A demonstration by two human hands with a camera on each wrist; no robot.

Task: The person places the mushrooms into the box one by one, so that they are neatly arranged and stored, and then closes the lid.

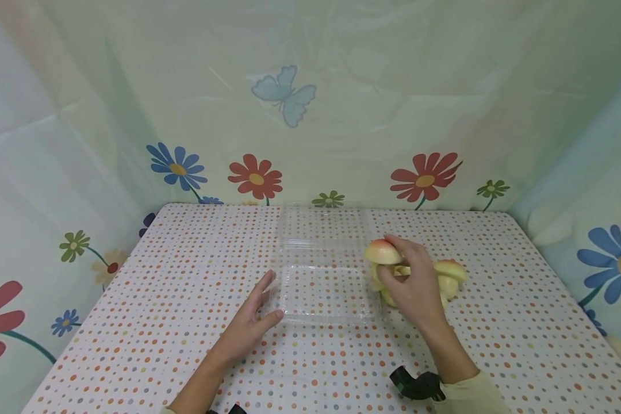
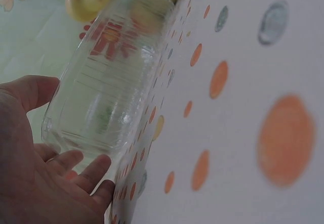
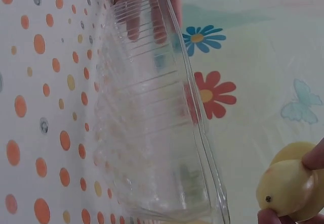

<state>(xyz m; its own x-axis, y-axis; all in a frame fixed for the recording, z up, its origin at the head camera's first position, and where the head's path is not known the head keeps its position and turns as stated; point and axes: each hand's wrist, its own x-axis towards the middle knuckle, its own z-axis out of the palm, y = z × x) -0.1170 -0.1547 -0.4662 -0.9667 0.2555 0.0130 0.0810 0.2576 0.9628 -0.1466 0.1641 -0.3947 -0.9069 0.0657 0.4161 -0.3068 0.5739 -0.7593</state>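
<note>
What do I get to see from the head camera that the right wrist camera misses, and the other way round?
Only the head view shows the curved black device and the pale cream sleeve beside it. Only the right wrist view shows a tiny dark spot on the rounded, pale yellow, fruit-like piece in the right hand. Both show that piece, the clear ribbed plastic container with the left hand at its side, the light blue butterfly print and the white cloth with coloured dots.
</note>
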